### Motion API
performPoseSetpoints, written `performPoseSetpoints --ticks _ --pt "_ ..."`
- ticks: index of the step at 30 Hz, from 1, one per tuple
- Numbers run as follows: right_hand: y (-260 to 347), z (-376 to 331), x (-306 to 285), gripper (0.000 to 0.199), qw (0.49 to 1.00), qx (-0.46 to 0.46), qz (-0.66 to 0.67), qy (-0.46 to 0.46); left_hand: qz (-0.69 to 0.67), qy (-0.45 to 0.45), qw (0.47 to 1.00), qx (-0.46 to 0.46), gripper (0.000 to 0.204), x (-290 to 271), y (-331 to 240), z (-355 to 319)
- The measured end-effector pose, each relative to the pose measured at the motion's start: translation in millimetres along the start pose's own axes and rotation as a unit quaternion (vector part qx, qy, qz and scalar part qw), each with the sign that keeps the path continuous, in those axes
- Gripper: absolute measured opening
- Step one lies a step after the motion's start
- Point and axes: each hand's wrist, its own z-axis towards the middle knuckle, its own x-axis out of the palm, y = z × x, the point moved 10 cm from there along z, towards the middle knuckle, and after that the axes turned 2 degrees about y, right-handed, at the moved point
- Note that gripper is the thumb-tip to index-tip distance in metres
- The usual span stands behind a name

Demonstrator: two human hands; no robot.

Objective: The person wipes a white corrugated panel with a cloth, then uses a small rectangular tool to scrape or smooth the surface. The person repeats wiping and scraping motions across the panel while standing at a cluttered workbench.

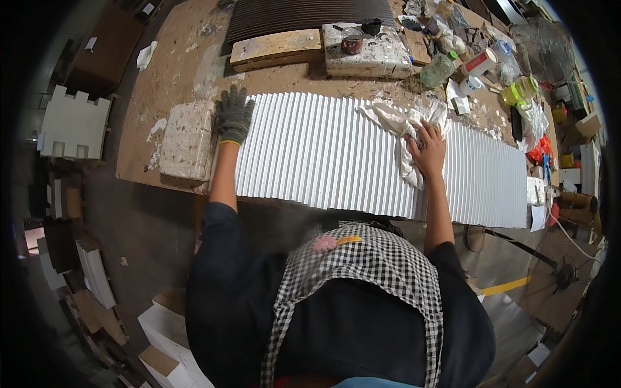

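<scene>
A long white ribbed panel (310, 152) lies across the worktable, its ridges running from near to far. My left hand (234, 116), in a dark grey-green glove with a yellow cuff, rests at the panel's left end. Its fingers are stretched out, and it holds nothing. My right hand (428, 150) is bare and presses a crumpled white cloth (388, 118) onto the panel, right of its middle. The fingers bend over the cloth, and part of it bunches beneath the palm. Cloth folds spread to the left, beyond the hand and down toward the panel's near edge.
A paint-spattered block (187, 139) stands left of the panel. Behind it lie a wooden board (278, 48), another spattered block (369, 61) bearing a small pot (352, 44), and a dark ribbed panel (304, 16). Bottles, including a green-capped one (438, 70), crowd the far right; a fan (543, 52) stands beyond.
</scene>
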Motion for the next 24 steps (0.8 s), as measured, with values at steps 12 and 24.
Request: performPoseSetpoints --ticks 12,24 --pt "-73.1 -17.8 2.1 0.031 0.921 0.186 0.339 -0.054 -0.162 0.026 0.971 0.174 0.075 -45.0 -155.4 -10.3" --pt "-131.6 -324.9 -178.0 0.049 0.552 0.436 0.621 -0.346 -0.364 0.413 0.789 0.273 0.049 7.7 -240.8 45.3"
